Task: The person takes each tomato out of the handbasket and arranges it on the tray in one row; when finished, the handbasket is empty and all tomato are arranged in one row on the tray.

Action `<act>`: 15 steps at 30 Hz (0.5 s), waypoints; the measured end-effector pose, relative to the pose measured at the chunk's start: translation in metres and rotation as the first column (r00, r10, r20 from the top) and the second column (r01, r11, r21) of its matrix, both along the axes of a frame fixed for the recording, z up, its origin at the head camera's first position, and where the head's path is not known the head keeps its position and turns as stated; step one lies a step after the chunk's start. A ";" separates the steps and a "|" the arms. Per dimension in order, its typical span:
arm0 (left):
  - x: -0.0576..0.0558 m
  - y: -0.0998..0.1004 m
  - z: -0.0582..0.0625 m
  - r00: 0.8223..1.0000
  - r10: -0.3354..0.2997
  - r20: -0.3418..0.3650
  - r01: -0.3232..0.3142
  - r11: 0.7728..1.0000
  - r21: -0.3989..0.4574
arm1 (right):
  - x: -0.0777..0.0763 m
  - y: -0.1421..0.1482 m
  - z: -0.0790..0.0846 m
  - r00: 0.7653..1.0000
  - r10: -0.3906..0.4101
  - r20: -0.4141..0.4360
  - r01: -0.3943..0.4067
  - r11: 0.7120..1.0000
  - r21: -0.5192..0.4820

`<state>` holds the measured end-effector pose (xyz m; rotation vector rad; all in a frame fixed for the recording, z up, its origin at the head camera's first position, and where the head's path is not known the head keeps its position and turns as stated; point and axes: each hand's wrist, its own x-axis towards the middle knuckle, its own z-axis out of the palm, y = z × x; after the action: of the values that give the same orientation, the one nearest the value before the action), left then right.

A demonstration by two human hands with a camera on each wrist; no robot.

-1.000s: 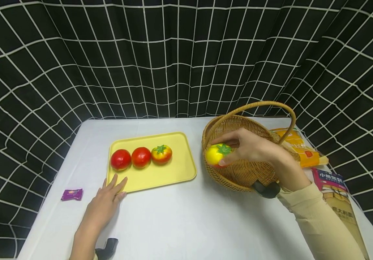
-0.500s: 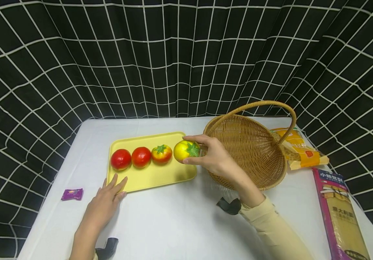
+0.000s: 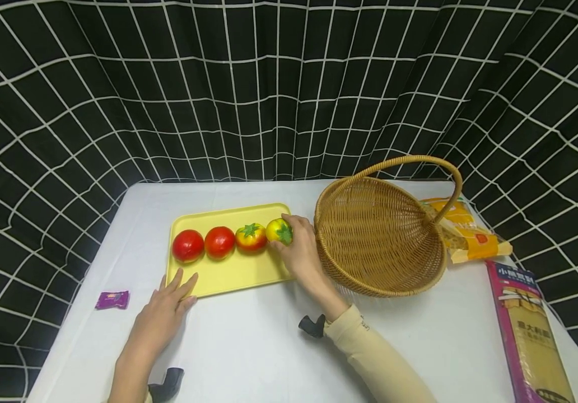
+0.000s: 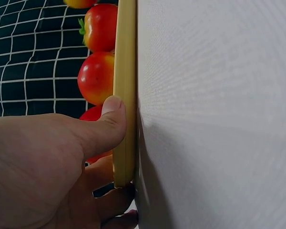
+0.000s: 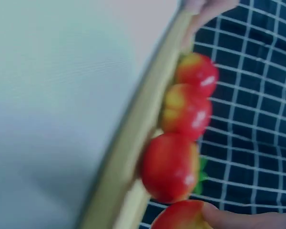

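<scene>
My right hand [image 3: 303, 252] pinches a yellow-red tomato [image 3: 276, 228] with a green leafy top, at the right end of the yellow tray [image 3: 233, 277]. To its left, in a row on the tray, sit a red-yellow tomato [image 3: 251, 240] with its green top upward and two plain red tomatoes [image 3: 220, 243]. In the right wrist view, the thumb [image 5: 238, 219] lies against the held tomato, which is cut off by the bottom edge. My left hand [image 3: 160, 313] rests at the tray's near left corner, fingers spread; its thumb [image 4: 113, 119] presses the rim in the left wrist view.
An open wicker basket [image 3: 380, 235] with a tall handle stands tilted right of the tray. Behind it lies an orange food bag [image 3: 475, 238], and a long pasta packet [image 3: 531, 330] is at the right. A small purple wrapped sweet [image 3: 112, 300] lies far left.
My right hand has carried the tomato left from over the basket and down onto the right end of the tray, beside the other tomatoes. The left hand has stayed on the tray's corner.
</scene>
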<state>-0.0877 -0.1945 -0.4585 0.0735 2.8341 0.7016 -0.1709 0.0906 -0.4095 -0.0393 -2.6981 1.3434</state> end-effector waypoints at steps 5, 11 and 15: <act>0.000 -0.001 0.000 1.000 0.001 0.004 -0.001 1.000 0.003 | -0.008 -0.001 -0.016 0.998 -0.038 0.043 0.038 0.999 0.009; 0.000 -0.001 0.001 1.000 0.004 0.010 -0.004 1.000 0.004 | -0.013 -0.002 -0.025 0.997 -0.048 0.052 0.047 0.999 0.020; 0.000 -0.001 0.001 1.000 0.005 0.007 -0.005 1.000 0.007 | -0.017 -0.003 -0.027 0.998 -0.045 0.047 0.044 0.999 0.026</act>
<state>-0.0879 -0.1959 -0.4577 0.0653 2.8261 0.7118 -0.1878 0.0879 -0.4368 -0.1303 -2.7355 1.3120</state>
